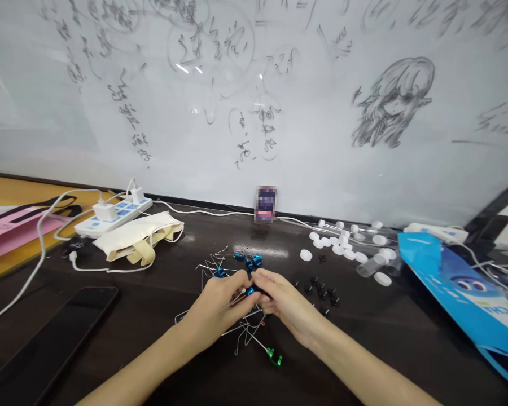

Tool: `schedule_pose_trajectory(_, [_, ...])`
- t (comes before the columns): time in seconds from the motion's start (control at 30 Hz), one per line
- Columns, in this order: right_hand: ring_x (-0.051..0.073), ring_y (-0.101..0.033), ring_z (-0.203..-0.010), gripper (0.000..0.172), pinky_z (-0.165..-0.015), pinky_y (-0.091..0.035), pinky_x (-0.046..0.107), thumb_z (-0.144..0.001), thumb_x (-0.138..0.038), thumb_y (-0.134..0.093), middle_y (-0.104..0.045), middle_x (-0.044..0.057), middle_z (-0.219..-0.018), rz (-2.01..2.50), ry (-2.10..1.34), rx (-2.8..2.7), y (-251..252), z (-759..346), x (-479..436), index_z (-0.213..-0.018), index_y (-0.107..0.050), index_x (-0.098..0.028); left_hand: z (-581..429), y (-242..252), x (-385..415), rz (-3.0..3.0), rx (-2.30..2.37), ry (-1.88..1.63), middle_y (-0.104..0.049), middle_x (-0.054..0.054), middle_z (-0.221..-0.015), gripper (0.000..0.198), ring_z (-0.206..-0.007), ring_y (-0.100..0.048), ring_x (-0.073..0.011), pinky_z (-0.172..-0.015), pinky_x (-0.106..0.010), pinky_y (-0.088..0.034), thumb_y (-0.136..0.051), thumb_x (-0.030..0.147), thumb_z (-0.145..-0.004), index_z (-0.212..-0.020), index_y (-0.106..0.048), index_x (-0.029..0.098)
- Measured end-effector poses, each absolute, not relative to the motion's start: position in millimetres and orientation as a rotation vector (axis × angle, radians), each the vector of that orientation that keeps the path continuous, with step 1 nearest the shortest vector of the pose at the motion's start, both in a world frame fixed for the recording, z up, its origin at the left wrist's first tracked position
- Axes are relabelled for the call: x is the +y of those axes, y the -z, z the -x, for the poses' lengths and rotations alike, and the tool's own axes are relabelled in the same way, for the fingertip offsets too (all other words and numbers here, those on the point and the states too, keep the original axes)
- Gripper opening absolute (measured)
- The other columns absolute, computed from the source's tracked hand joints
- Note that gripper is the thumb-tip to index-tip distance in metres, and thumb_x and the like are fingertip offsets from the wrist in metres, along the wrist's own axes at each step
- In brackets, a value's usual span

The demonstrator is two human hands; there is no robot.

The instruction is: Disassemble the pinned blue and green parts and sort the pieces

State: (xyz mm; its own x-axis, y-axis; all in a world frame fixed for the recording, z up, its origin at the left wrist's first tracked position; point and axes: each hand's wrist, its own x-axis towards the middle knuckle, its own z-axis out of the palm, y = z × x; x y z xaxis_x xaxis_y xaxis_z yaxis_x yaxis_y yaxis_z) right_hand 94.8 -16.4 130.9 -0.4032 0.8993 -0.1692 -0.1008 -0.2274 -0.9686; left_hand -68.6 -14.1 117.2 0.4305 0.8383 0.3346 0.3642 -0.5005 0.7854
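Observation:
Over the middle of the dark table, my left hand (220, 301) pinches a small shiny blue metal fitting (249, 291) between thumb and fingers. A thin wire seems to run from it. My right hand (281, 296) meets the left, its fingers closed against the fitting's right side; what lies between those fingertips is hidden. Just beyond my hands are more blue fittings (257, 260) on bent metal wires (211, 264). Below my hands lies a green fitting (273, 356) on a wire. Several small black screws with wide heads (320, 290) are scattered right of my right hand.
White round caps (341, 248) and clear tubes (367, 266) lie at the back right, beside a blue bag (457, 293). On the left are a black phone (51, 344), a cream pouch (138, 234) and a power strip (114, 216) with white cables. A whiteboard (313, 158) stands behind.

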Motion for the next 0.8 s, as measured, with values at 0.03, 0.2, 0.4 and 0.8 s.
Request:
schedule_pose_trajectory(0.03, [0.008,-0.025,-0.054,0.031,-0.05,-0.019,0.021,-0.087,-0.045,-0.055,-0.034,-0.006,-0.063,1.03,-1.696,-1.296,-131.8,-93.7,-17.9,-0.075,-0.048,-0.017,68.3,-116.9,-13.7,-1.938,0.978,-0.982,-0.054,0.004,-0.056,0.02,-0.048,-0.051,-0.0088,-0.049,-0.019,-0.04,-0.054,0.033,-0.086,-0.073,-0.048,0.018])
schedule_pose_trajectory(0.2, [0.011,-0.045,-0.071,0.019,-0.068,-0.036,0.023,-0.089,-0.038,-0.054,-0.047,-0.003,-0.075,0.941,-1.421,-1.401,-137.8,-93.6,-22.4,-0.084,-0.05,-0.021,68.0,-119.8,-8.7,-1.4,0.767,-1.075,-0.06,0.002,-0.056,0.025,-0.041,-0.057,-0.0116,-0.04,-0.024,-0.05,-0.059,0.036,-0.084,-0.073,-0.045,0.017])
schedule_pose_trajectory(0.4, [0.014,-0.053,-0.073,0.033,-0.064,-0.039,0.025,-0.087,-0.051,-0.052,-0.057,0.002,-0.081,1.043,-1.367,-1.615,-142.3,-101.6,-15.7,-0.09,-0.058,-0.019,68.9,-118.9,-6.0,-1.28,0.639,-1.068,-0.063,0.0,-0.058,0.024,-0.043,-0.058,-0.0109,-0.039,-0.021,-0.05,-0.061,0.032,-0.084,-0.074,-0.046,0.015])
schedule_pose_trajectory(0.8, [0.01,-0.047,-0.05,0.052,-0.05,-0.034,0.024,-0.093,-0.056,-0.034,-0.056,0.001,-0.061,1.017,-1.441,-1.808,-147.7,-108.3,-12.5,-0.068,-0.056,-0.016,70.1,-119.4,-6.7,-1.307,0.568,-1.055,-0.063,-0.001,-0.058,0.026,-0.044,-0.058,-0.0105,-0.038,-0.019,-0.048,-0.062,0.033,-0.084,-0.074,-0.046,0.015])
